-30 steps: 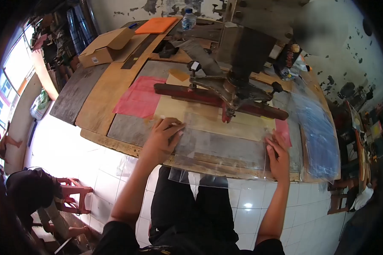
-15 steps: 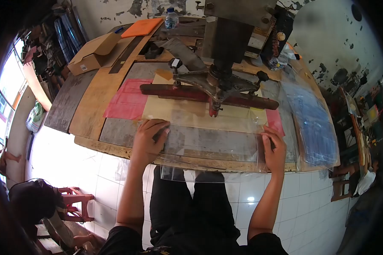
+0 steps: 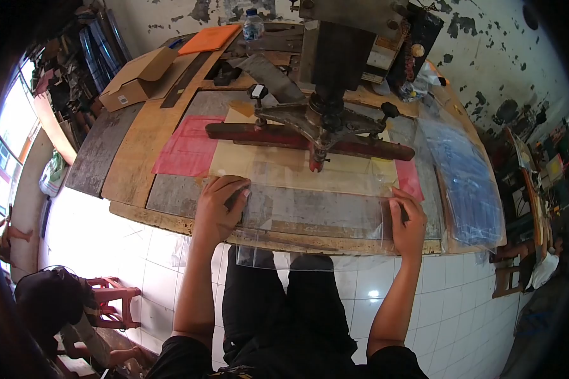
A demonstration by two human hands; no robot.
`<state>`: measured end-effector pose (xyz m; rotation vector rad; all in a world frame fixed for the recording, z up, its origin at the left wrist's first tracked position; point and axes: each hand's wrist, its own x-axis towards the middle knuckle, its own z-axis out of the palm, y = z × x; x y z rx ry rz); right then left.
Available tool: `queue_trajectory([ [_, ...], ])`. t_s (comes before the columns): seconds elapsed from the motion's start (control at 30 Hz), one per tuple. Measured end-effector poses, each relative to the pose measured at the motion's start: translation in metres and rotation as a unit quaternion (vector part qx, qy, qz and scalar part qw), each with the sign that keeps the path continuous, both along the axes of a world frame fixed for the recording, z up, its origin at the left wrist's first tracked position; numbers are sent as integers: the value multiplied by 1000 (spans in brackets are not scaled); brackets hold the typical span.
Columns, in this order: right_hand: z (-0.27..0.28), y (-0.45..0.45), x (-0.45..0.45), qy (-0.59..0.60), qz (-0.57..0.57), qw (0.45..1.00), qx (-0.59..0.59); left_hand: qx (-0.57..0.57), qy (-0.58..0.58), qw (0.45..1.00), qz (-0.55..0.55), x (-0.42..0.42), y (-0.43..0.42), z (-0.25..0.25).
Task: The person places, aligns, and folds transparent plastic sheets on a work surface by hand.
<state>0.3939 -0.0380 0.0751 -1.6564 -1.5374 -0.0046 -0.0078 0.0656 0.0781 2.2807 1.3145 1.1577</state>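
Observation:
A clear plastic sheet (image 3: 319, 218) lies over the front of the work table, its near edge hanging past the table edge above my legs. At the sheet's left side my left hand (image 3: 221, 205) is closed, thumb and fingers pinching the plastic. My right hand (image 3: 409, 222) pinches the opposite side, near the right end of the cream strip (image 3: 278, 167). Just beyond both hands, a press machine (image 3: 335, 123) holds a long dark red bar (image 3: 265, 134) above the strip. The far edge of the sheet is hard to make out.
Blue-tinted plastic sheets (image 3: 464, 183) are stacked at the right. Pink pieces (image 3: 186, 148) flank the cream strip. Back left are a cardboard box (image 3: 136, 79), an orange folder (image 3: 210, 39) and a water bottle (image 3: 253, 26). Another person (image 3: 50, 303) sits low at left near a red stool (image 3: 121, 300).
Both hands keep their hold on the plastic sheet, almost in the same place. The seated person at the lower left has shifted slightly.

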Motion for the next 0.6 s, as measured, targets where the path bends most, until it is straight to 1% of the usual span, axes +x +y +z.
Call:
queue_trajectory([
  [0.27, 0, 1, 0, -5, 8, 1000, 16, 5, -1, 1000, -1, -1, 1, -1],
  [0.6, 2, 0, -1, -1, 5, 1000, 7, 2, -2, 1000, -6, -1, -1, 3],
])
